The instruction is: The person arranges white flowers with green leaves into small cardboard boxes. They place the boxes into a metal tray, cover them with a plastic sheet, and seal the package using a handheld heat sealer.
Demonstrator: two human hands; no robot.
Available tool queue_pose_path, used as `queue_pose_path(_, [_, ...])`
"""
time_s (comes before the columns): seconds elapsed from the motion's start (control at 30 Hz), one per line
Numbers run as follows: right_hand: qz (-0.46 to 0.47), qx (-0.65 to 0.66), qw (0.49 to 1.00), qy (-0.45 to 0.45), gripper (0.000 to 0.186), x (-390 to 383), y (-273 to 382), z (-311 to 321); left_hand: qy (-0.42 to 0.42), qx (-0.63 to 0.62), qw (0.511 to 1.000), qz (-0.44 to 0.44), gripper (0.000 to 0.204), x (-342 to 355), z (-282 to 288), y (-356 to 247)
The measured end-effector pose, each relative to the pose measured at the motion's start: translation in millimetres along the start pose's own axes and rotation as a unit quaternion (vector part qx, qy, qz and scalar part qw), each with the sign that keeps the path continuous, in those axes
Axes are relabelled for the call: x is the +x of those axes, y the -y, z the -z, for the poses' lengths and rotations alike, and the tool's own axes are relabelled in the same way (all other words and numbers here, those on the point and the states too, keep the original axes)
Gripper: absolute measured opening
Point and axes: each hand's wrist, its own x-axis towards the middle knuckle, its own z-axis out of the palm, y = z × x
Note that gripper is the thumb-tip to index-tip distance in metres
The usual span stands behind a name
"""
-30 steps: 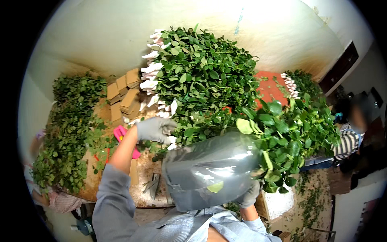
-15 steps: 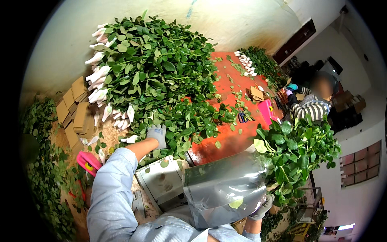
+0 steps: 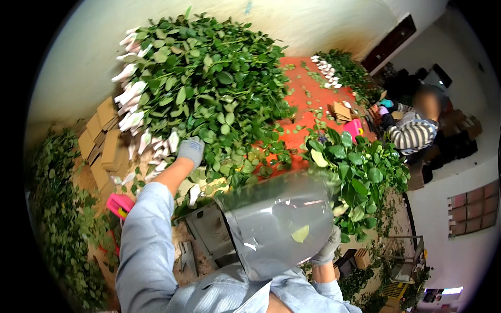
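Note:
My left hand (image 3: 191,150), in a grey glove, lies on green leaves at the near edge of a tall pile of leafy stems (image 3: 203,83). Its fingers stretch forward, the tips partly among the leaves, and I see nothing held in it. White-wrapped flower heads (image 3: 130,94) stick out along the pile's left side. My right hand (image 3: 327,245), gloved too, closes round the lower side of a clear plastic sleeve (image 3: 276,224). Out of the sleeve's right end spreads a leafy bunch (image 3: 360,182). The fingers' far side is hidden, and a loose pale leaf shows against the plastic.
Folded cardboard pieces (image 3: 109,148) and a pink tool (image 3: 119,205) lie at left. Beyond the bunch is a red tabletop (image 3: 302,99) with scattered leaves and another pink object (image 3: 354,129). A co-worker in a striped sleeve (image 3: 412,135) works at far right.
My left hand has moved forward and slightly left over the leaves, nearer the white-wrapped heads. The sleeved bunch has shifted left and up with my right hand, and the view has turned a little.

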Motion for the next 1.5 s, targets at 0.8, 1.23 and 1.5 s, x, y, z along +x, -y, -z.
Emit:
queue_pose_path(0.8, [0.279, -0.292, 0.867, 0.292, 0.015, -11.7, -111.2, -55.2, -0.115, -0.767, 0.609, 0.166, 0.028, -345.3, -26.1, -70.7])
queue_pose_path(1.23, [0.079, -0.290, 0.878, 0.373, 0.013, -14.1, -70.6, -54.9, -0.309, -0.685, 0.610, 0.250, 0.020, -326.2, -80.4, -91.5])
queue_pose_path(1.5, [0.094, -0.363, 0.833, 0.406, 0.011, -20.8, -29.1, -63.7, -0.143, -0.718, 0.661, 0.167, 0.028, -322.6, -85.1, -101.9])
